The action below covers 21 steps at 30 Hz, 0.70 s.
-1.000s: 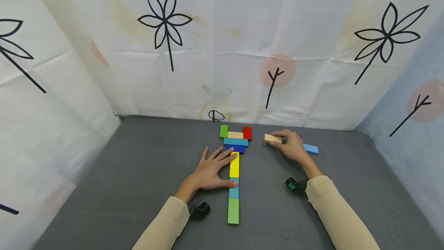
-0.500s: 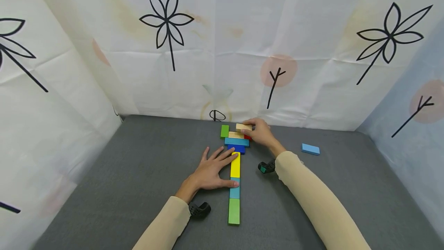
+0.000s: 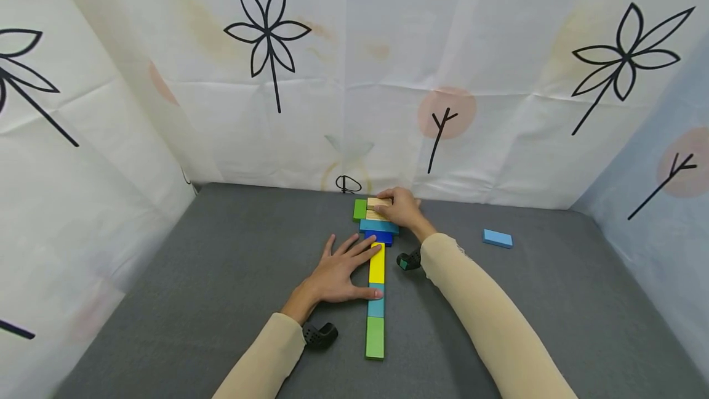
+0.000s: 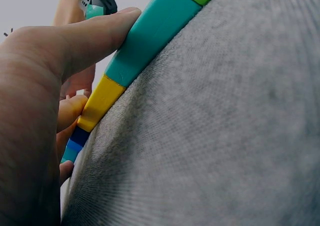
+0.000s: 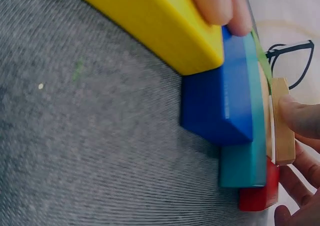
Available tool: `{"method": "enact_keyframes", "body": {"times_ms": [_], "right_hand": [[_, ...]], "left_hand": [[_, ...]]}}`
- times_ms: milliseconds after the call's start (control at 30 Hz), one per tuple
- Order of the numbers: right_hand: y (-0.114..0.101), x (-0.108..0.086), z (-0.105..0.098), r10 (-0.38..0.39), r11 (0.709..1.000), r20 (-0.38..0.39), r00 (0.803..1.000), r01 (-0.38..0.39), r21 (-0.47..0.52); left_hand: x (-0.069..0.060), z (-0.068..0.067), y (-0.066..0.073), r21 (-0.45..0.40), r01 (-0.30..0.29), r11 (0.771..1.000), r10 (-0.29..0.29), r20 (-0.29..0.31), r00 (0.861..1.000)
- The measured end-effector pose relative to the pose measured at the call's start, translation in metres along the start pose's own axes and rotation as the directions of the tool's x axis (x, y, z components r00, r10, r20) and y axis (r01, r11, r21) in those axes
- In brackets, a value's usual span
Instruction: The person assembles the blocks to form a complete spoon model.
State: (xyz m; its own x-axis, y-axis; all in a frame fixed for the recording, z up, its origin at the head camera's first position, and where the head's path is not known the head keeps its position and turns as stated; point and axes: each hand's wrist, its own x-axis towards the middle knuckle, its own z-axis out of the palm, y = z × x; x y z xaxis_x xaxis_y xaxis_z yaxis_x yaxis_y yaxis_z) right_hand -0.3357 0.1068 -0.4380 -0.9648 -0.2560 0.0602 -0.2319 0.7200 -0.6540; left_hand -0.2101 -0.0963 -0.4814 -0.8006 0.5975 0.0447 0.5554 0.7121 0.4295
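My left hand lies spread over a row of blocks. Its fingertips touch the dark blue block and the yellow block, and its thumb rests on a teal block. At the far end of the row, my right hand pinches a plain wooden block between thumb and fingers. That block is by a second plain wooden block, between the green block and the red block. My right hand hides the red block in the head view.
A wider teal block lies crosswise beyond the dark blue one. A long green block forms the near end of the row. A light blue block lies apart on the right of the grey table. Patterned cloth hangs behind.
My right hand has carried the wooden block leftward from near the light blue block to the row's far end. My left hand keeps its place on the blocks.
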Motion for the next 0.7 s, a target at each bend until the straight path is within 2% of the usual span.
{"method": "enact_keyframes", "body": {"times_ms": [400, 700], "right_hand": [[0.004, 0.0021, 0.0054, 0.039, 0.999, 0.038, 0.998, -0.039, -0.022], [0.0054, -0.0041, 0.0014, -0.007, 1.0, 0.006, 1.0, 0.007, -0.016]], "left_hand": [[-0.0001, -0.0013, 0.0014, -0.013, 0.009, 1.0, -0.009, 0.007, 1.0], [0.0003, -0.0015, 0.0013, 0.002, 0.006, 1.0, -0.006, -0.001, 1.0]]}}
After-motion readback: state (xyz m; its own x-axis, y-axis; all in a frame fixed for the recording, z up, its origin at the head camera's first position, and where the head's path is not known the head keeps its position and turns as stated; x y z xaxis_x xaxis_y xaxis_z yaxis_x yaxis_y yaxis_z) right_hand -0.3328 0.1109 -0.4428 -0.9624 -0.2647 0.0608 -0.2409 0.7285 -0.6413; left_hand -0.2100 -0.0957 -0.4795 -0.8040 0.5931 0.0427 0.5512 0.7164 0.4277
